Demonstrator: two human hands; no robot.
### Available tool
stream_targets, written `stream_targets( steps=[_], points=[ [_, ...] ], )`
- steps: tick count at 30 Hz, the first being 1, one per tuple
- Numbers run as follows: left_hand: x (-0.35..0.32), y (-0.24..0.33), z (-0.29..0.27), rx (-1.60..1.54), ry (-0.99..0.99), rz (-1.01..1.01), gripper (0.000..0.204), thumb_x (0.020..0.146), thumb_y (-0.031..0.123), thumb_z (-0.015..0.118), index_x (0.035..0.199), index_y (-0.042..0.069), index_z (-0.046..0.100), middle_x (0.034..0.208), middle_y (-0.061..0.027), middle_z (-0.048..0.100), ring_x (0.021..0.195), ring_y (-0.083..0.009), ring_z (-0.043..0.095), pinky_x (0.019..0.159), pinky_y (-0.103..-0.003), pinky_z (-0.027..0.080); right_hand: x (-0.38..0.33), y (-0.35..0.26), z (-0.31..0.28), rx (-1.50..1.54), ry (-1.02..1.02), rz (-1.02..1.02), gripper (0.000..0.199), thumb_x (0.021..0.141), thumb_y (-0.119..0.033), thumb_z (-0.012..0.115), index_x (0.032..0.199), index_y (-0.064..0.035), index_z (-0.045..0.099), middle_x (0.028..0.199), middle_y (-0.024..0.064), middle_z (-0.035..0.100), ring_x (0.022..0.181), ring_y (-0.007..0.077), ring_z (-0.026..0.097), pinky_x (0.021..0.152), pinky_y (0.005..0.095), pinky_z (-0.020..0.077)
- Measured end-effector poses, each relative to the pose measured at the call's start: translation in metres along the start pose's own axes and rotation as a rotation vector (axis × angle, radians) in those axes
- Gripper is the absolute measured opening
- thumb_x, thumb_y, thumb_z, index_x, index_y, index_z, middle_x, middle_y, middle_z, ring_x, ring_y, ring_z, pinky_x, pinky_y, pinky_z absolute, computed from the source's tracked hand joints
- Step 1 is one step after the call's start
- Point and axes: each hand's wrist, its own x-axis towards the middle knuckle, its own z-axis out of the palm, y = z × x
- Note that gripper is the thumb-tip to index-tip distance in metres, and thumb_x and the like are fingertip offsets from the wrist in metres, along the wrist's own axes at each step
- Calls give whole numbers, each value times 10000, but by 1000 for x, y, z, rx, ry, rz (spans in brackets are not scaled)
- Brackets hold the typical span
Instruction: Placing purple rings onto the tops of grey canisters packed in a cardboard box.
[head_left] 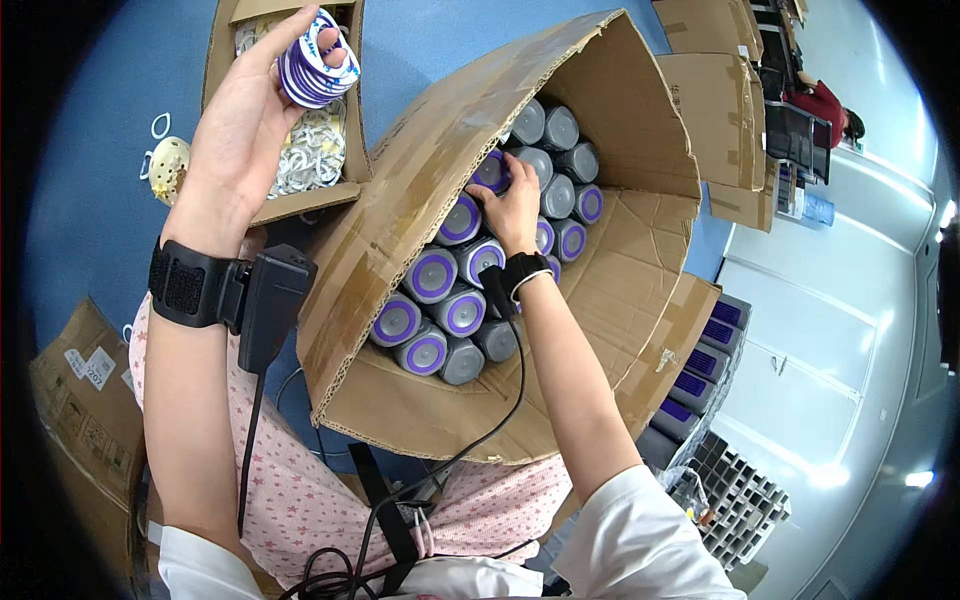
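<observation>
Left hand (245, 120): raised, fingers closed around stack of purple-and-white ring labels (315, 60), held above small open carton (290, 200) filled with white rings. Right hand (512, 205): fingertips pressed on purple-topped grey canister (490, 172), nothing gripped. Canisters packed upright in large tilted cardboard box (600, 300), placed between both forearms.

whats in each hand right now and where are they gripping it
The left hand holds a stack of purple-and-white rings, fingers wrapped round its sides. The right hand holds nothing; its fingertips rest on a can top in the cardboard box.
</observation>
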Motion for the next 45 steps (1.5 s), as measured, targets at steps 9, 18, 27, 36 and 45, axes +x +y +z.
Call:
stream_targets(
  steps=[9, 18, 27, 36, 45],
  points=[
    [3, -1, -7, -13, -22, -14, 436, 988, 306, 396, 1350, 64, 420, 1220, -30, 539, 1119, -98, 509, 1010, -280, 374, 0, -10, -1, -84, -23, 15, 713, 620, -171, 793, 1234, 43, 502, 1131, 189, 548, 1082, 351, 477, 952, 393, 394],
    [0, -2, -3, 29, -13, -25, 445, 968, 334, 438, 1331, 76, 450, 1229, -29, 537, 1128, -101, 505, 1020, -296, 363, -2, -13, 5, -209, -27, -49, 666, 636, -165, 783, 1226, 8, 526, 1140, 149, 549, 1075, 326, 484, 922, 382, 420],
    [-4, 2, 4, -38, 22, -63, 417, 991, 286, 385, 1340, 66, 441, 1264, -40, 510, 1154, -119, 490, 1034, -304, 356, -8, -21, 24, -170, -46, -20, 665, 657, 63, 637, 1294, 1, 455, 1245, 252, 435, 1125, 382, 450, 953, 391, 408],
    [-7, 2, 7, 33, -32, -40, 432, 980, 313, 406, 1337, 73, 445, 1270, -49, 506, 1151, -113, 492, 1029, -304, 361, -14, -15, 24, -72, 56, -107, 541, 675, 108, 586, 1196, -34, 561, 1237, 162, 548, 1194, 395, 443, 1012, 391, 381],
    [-6, 8, 8, -130, -96, -3, 394, 932, 333, 524, 1209, 54, 528, 1059, -50, 629, 973, -108, 598, 919, -293, 425, -44, -45, -25, 117, 311, -339, 215, 693, 78, 609, 837, -66, 678, 966, 63, 649, 931, 257, 607, 809, 358, 477]
  ],
)
